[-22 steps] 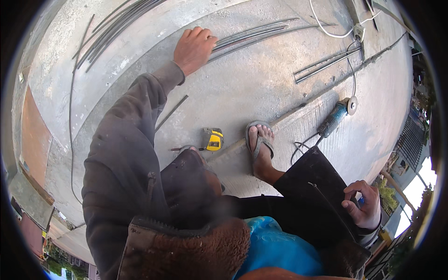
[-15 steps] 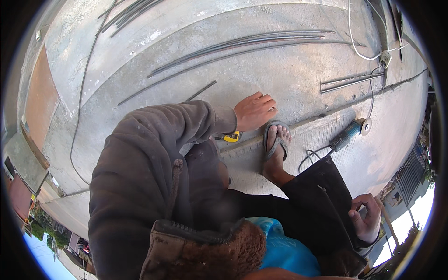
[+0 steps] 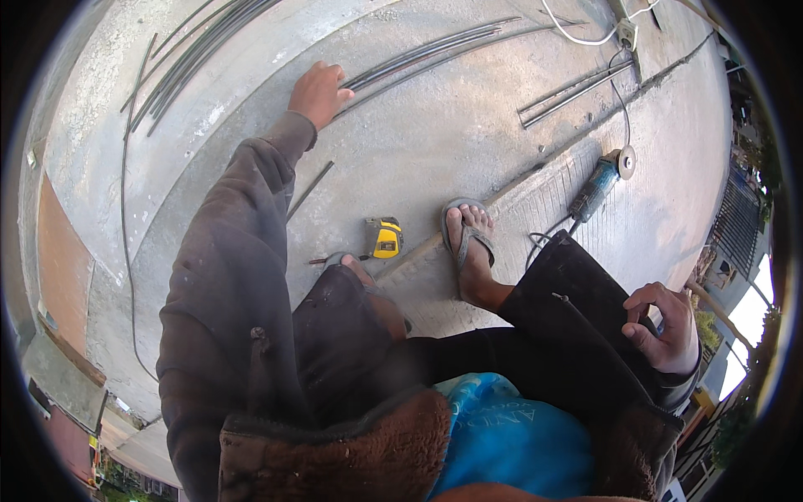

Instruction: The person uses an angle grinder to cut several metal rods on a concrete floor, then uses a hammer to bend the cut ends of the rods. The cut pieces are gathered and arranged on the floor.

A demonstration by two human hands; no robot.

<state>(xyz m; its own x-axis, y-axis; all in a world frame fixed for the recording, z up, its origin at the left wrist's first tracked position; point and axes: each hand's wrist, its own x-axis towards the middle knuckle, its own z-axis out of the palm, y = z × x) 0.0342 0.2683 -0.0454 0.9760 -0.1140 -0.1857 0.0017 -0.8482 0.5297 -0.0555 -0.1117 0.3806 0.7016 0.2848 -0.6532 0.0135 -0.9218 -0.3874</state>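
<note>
My left hand reaches out to a bundle of thin dark metal rods on the concrete. Its fingers are bent round the rods, which run out between fingertips and thumb; the hand and sleeve hide their near ends. My right hand rests by my right knee, loosely curled, with thumb and forefinger apart and nothing in it. A yellow and black tape measure lies by my left foot, beside a thin dark pointed item. One short rod lies close to my left sleeve.
An angle grinder with a disc lies right of my sandalled foot, its cord running to a white socket block. Two short rods lie near that cord. More long rods lie at the far left. A raised slab edge crosses the floor.
My left hand has moved forward and left, from above my feet to the rod bundle. The view has shifted, uncovering the tape measure. My right hand stays by the knee.
</note>
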